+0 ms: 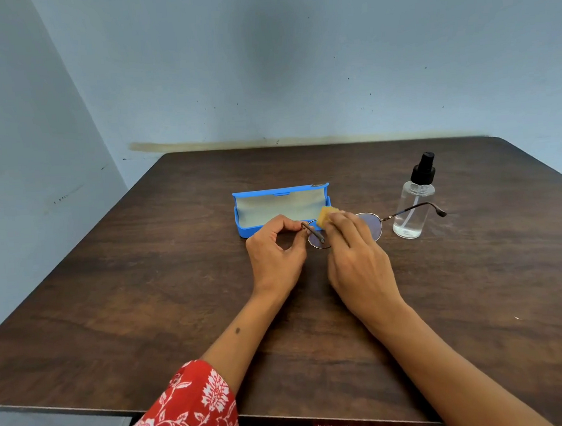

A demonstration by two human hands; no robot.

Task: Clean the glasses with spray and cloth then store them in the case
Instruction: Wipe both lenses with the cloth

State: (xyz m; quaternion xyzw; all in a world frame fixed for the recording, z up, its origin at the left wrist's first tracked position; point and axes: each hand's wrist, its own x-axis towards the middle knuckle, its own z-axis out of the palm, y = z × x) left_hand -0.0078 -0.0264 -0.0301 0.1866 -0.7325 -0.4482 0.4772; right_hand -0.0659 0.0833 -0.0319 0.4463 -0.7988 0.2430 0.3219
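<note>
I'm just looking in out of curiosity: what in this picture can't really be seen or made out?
All from the head view:
- Glasses: much of both lenses is covered by the right hand and yellow cloth, so their cleanliness cannot be judged.
- Right hand's fingers: their tips are hidden under the cloth.
- Blue case: its near rim is partly behind the left hand.
- Spray bottle: its liquid level is hard to read through clear plastic.

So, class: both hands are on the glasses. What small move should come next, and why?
Probably slide the yellow cloth in the right hand across to the other lens. The left hand pinches the glasses at the hinge, and the blue case lies open.
</note>
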